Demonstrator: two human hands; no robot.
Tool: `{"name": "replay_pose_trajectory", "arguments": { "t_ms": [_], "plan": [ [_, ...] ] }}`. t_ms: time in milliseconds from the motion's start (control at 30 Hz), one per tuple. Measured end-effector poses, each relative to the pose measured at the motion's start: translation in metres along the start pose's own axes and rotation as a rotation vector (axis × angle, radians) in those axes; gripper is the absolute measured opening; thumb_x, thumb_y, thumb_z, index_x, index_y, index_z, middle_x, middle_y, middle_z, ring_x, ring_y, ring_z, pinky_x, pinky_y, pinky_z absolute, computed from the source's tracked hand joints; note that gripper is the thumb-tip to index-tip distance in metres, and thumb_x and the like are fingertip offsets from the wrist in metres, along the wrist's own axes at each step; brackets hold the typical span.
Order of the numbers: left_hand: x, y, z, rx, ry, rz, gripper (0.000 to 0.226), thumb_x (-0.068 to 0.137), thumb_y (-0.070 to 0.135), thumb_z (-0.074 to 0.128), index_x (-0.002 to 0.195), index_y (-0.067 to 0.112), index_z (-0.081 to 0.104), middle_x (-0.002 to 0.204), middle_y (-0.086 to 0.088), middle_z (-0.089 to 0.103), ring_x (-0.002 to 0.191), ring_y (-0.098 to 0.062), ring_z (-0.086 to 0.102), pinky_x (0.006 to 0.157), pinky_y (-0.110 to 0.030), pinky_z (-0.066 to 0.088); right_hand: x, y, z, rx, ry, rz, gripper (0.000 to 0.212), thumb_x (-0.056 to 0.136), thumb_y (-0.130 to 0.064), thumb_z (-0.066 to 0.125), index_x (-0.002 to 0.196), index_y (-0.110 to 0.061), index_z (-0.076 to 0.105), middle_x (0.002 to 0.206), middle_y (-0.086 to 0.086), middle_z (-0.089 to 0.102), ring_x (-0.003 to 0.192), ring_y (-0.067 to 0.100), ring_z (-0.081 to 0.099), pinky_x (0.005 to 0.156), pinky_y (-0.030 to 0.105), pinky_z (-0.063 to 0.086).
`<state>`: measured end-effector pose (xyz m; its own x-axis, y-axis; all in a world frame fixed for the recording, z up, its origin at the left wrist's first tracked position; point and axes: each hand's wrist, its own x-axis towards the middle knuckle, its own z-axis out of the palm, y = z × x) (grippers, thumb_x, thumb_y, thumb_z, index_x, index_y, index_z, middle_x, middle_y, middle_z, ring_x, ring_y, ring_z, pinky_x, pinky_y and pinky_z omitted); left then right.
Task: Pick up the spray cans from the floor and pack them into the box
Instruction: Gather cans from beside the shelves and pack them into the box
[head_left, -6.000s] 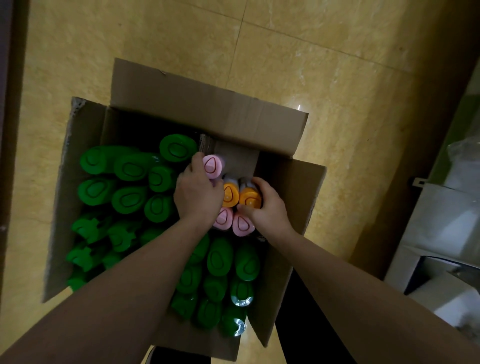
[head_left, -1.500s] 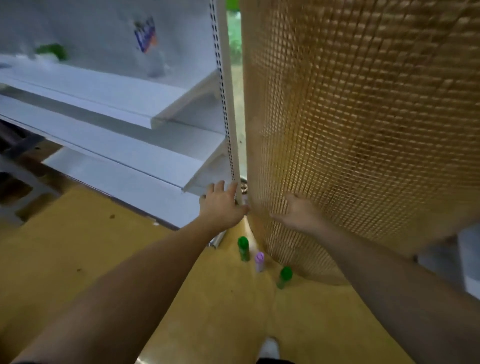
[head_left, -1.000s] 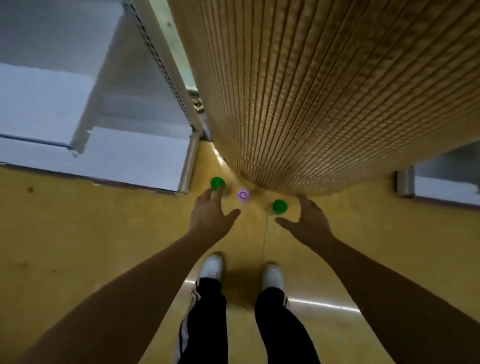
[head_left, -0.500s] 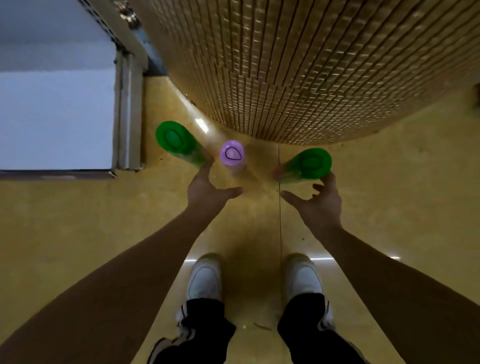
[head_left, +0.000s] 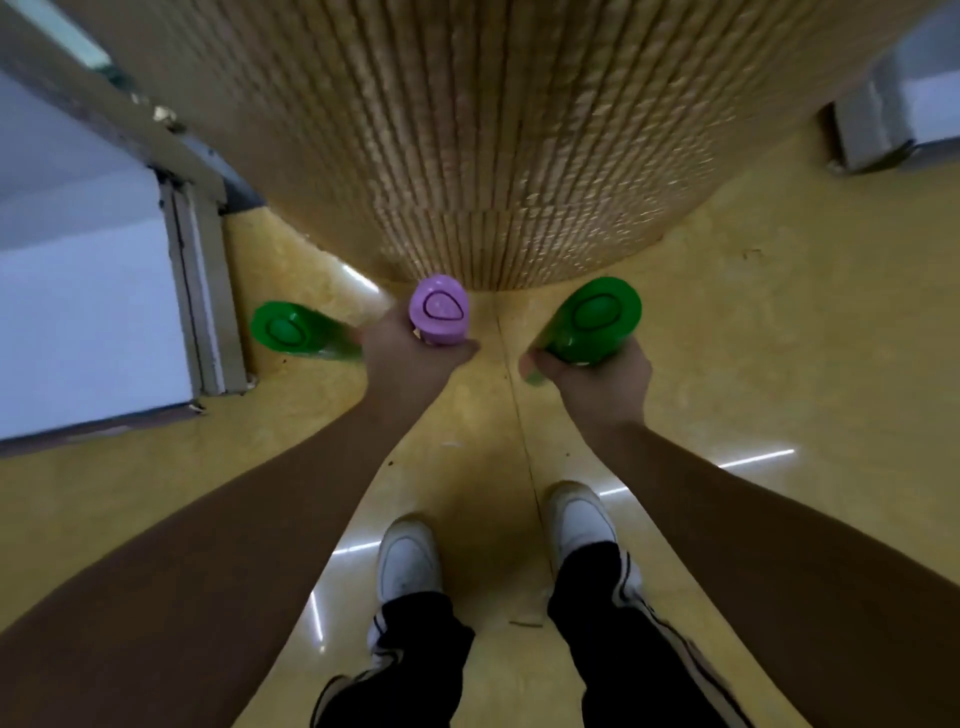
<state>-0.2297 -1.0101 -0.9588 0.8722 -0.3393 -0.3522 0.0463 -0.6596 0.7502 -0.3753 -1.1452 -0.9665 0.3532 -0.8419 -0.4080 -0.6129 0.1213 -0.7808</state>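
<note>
One purple can (head_left: 439, 312), seemingly left hand (head_left: 410, 356), green can (head_left: 592, 322), right hand (head_left: 605, 382)

The left hand (head_left: 410, 356) grips the purple can (head_left: 440, 312) near centre. The left green can (head_left: 291, 332) lies just beside that hand at 9 o'clock. The right hand (head_left: 597, 382) grips the right green can (head_left: 597, 319) at 2 o'clock. A mosaic column (head_left: 493, 130) stands at 12, white shoes (head_left: 408, 561) at 6, and a shelf (head_left: 78, 312) at 9.

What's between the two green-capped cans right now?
In the head view, the purple-capped can is between the left green can and the right green can, with the left hand gripping it.
</note>
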Motion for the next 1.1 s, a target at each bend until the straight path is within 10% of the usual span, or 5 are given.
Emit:
{"name": "replay_pose_trajectory", "arguments": {
  "t_ms": [333,500,700,1100],
  "plan": [
    [-0.108,0.352,-0.05,-0.108,-0.34,0.253,0.036,0.041,0.041,0.081,0.066,0.027,0.059,0.048,0.019,0.054,0.052,-0.003,0.049,0.055,-0.025,0.043,-0.073,-0.218,-0.273,0.052,0.291,-0.014,0.058,0.053,-0.035,0.094,0.103,-0.017,0.069,0.083,-0.005,0.072,0.084,0.018,0.07,0.072,0.033,0.056],
    [-0.176,0.556,-0.087,-0.189,-0.502,0.578,0.039,0.053,0.034,0.094,0.078,0.028,0.064,0.067,0.016,0.068,0.064,-0.007,0.059,0.065,-0.027,0.052,-0.129,-0.342,-0.429,0.132,0.437,-0.132,0.07,0.044,-0.059,0.085,0.101,-0.022,0.072,0.08,-0.014,0.072,0.076,-0.001,0.066,0.063,0.016,0.051],
    [-0.328,0.793,-0.135,-0.274,-0.578,0.977,0.057,0.042,0.065,0.082,0.085,0.03,0.064,0.078,0.01,0.07,0.07,-0.008,0.064,0.066,-0.032,0.054,-0.23,-0.467,-0.629,0.362,0.714,-0.371,0.058,0.047,-0.055,0.092,0.094,-0.03,0.07,0.086,-0.011,0.075,0.083,0.008,0.071,0.08,0.043,0.06],
    [-0.579,1.007,-0.058,-0.658,-0.627,1.194,0.05,0.046,0.045,0.086,0.083,0.018,0.065,0.074,0.001,0.064,0.064,-0.021,0.053,0.06,-0.035,0.047,-0.35,-0.518,-0.934,0.476,1.135,-0.671,0.043,0.062,-0.037,0.093,0.093,-0.02,0.069,0.089,0.002,0.075,0.083,0.02,0.072,0.081,0.043,0.06]
  ]
}}
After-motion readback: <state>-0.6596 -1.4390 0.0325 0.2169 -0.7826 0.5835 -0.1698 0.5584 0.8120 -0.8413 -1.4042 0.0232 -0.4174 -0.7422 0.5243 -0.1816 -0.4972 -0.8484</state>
